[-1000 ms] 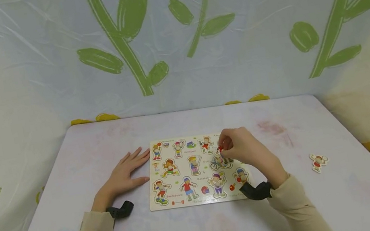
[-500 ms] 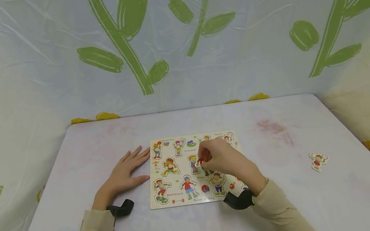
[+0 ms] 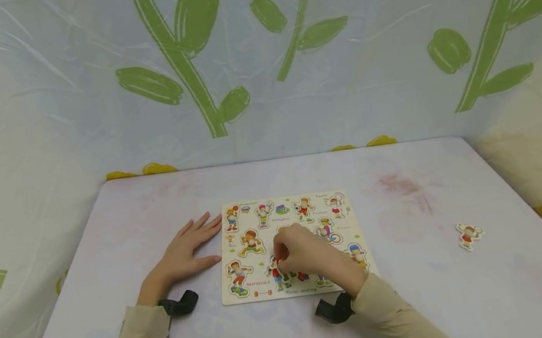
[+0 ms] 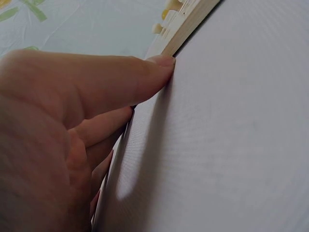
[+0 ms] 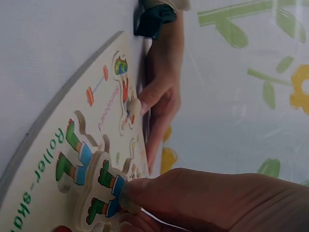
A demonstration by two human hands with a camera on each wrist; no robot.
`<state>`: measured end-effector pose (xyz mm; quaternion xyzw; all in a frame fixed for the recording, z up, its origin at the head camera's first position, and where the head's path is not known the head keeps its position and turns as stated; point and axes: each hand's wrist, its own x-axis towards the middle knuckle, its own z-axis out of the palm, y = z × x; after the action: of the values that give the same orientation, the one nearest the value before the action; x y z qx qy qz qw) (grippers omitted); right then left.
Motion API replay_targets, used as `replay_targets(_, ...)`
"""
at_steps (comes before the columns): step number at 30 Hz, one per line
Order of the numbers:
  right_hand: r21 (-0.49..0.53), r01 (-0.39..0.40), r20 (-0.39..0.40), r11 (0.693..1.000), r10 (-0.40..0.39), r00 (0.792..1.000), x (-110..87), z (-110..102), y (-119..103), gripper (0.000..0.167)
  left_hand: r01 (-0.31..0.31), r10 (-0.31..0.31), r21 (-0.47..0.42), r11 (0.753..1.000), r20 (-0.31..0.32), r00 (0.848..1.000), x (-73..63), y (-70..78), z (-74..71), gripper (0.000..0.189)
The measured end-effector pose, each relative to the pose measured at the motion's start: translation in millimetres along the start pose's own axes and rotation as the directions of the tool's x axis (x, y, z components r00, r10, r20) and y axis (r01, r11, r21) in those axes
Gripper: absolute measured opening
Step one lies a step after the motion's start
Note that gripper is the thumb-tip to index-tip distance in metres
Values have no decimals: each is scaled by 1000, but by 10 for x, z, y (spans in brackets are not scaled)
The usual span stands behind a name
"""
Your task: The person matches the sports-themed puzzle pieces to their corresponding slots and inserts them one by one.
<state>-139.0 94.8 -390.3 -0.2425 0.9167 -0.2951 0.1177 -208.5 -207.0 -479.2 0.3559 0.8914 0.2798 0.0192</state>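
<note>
A pale wooden knob puzzle board [image 3: 230, 299] lies on the table, with sports figures on it. My right hand [image 3: 309, 252] pinches a roller-skater puzzle piece [image 5: 104, 193] between thumb and fingers. In the right wrist view the piece is tilted and just above its matching printed recess [image 5: 79, 152], offset from it. Fingers hide its upper part. My left hand [image 3: 183, 252] lies on the table with fingers spread, at the board's left edge. Its thumb [image 4: 116, 77] reaches the board's side in the left wrist view.
One loose puzzle piece, a tennis player [image 3: 469, 235], lies on the table to the right of the board. Other figures, such as the runner [image 3: 250, 243] and the cyclist [image 3: 327, 230], sit in the board. A flower-printed curtain [image 3: 372, 68] hangs behind the table.
My right hand has carried the roller-skater piece leftward and nearer over the board, from the cyclist to the roller-skating recess. The left hand stays at the board's edge.
</note>
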Motion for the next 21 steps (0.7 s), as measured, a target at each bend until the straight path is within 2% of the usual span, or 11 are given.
replay_targets(7, 15, -22, 36, 1000, 21, 999, 25, 111, -12, 19, -11, 11, -10, 1000, 3, 1000, 3, -16, -3, 77)
replay_targets(21, -59, -26, 45, 998, 29, 999, 18, 166, -60, 22, -23, 23, -7, 1000, -3, 1000, 2, -9, -2, 75)
